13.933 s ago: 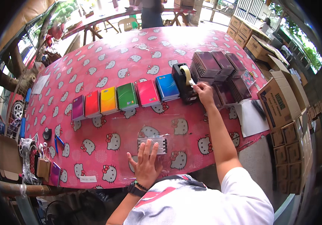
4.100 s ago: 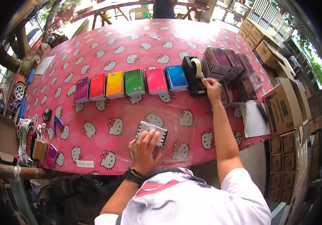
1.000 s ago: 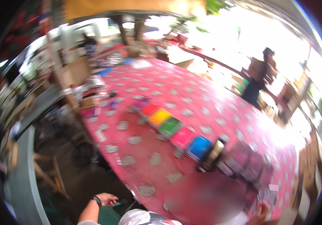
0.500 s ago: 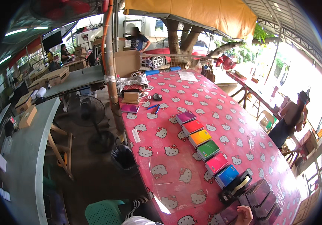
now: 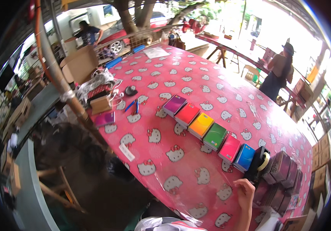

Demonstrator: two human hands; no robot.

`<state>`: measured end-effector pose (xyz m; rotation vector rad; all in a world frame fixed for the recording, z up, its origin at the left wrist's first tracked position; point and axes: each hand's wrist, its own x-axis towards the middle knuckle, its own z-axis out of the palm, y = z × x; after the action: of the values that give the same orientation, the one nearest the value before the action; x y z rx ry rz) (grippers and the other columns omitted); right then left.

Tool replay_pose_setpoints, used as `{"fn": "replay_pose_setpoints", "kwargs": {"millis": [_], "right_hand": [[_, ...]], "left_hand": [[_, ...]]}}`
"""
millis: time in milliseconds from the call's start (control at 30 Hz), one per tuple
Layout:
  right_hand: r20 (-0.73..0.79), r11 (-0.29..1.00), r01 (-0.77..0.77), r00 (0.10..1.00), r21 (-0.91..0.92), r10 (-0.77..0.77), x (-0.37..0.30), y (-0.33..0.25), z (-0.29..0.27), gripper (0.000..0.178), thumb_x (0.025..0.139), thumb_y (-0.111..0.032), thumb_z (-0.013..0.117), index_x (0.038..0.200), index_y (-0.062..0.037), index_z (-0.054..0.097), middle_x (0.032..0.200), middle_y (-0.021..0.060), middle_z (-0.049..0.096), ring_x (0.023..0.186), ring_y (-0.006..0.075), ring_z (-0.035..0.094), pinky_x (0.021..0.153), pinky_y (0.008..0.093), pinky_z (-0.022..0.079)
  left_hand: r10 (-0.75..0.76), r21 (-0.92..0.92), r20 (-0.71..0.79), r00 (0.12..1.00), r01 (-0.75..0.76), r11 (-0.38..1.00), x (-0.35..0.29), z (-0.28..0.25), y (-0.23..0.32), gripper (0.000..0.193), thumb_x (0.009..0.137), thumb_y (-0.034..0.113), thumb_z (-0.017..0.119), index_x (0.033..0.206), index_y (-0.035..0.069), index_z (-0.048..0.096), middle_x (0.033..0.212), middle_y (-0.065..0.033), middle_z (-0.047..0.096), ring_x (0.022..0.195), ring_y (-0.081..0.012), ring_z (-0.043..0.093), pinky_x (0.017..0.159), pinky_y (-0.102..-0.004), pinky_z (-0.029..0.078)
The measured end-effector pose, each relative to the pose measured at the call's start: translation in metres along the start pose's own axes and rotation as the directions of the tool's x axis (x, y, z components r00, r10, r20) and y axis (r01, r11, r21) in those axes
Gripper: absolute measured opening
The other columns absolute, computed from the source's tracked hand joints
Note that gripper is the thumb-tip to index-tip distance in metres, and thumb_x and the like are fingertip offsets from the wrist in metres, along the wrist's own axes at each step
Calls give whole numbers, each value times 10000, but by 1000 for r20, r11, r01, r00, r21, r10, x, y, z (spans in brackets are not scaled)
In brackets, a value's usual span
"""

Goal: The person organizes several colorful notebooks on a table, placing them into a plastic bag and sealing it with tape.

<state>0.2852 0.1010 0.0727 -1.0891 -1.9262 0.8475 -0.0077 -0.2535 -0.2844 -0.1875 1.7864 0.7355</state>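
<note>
My right hand point(image 5: 245, 188) hovers over the near right part of the pink cartoon-cat tablecloth point(image 5: 181, 173), its fingers loosely bent and nothing seen in them. Just beyond it is a black tape dispenser point(image 5: 255, 165) with a pale roll. To its right stand stacks of dark purple spiral notebooks point(image 5: 281, 167). A slanting row of small notebook piles runs away to the far left: blue point(image 5: 245, 157), pink point(image 5: 230, 148), green point(image 5: 215, 136), yellow point(image 5: 201, 125), red point(image 5: 188, 114) and purple point(image 5: 174, 105). My left hand is out of view.
At the table's left edge are a purple notebook point(image 5: 104, 119), blue-handled pliers point(image 5: 133, 107), a white strip point(image 5: 127, 152) and an open cardboard box point(image 5: 79, 63) beside a post point(image 5: 75, 104). Cardboard boxes point(image 5: 321, 158) stand at the right. Two people are in the background.
The head view has turned to the right, so the table sits further left. My right hand has moved from the purple notebook stacks to the tablecloth on their left.
</note>
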Motion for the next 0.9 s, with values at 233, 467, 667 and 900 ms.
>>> {"fn": "replay_pose_setpoints", "kwargs": {"millis": [233,467,667,900], "right_hand": [[264,972,217,946,-88,-188,128,1,174,192,702,15,578,891,-19,577,834,123,533,801,312,555,701,349,456],[411,685,422,891,-594,-192,287,-15,355,500,752,-195,643,1218,-130,474,1196,134,443,1118,325,431,878,448,411],[380,469,305,922,-829,71,343,3,413,529,764,-328,640,1245,-182,474,1263,127,413,1134,355,418,845,462,456],[-40,678,220,937,-702,-346,365,34,365,277,777,-107,534,1047,-97,593,1069,154,572,923,378,584,751,441,511]], "left_hand": [[-1,230,42,999,-8,973,62,-106,33,289,904,289,522,996,40,638,882,-104,663,735,-199,650,722,-346,537],[263,687,626,734,-678,259,117,-217,54,310,912,313,505,1007,49,638,906,-101,665,760,-204,658,733,-343,537],[75,6,530,844,-93,996,-22,-221,226,310,892,297,583,1066,40,589,865,-91,662,753,-170,648,741,-334,536],[575,-300,764,293,-629,718,-111,-170,390,484,822,205,683,1226,46,471,1022,-53,606,934,-147,570,813,-291,453]]}}
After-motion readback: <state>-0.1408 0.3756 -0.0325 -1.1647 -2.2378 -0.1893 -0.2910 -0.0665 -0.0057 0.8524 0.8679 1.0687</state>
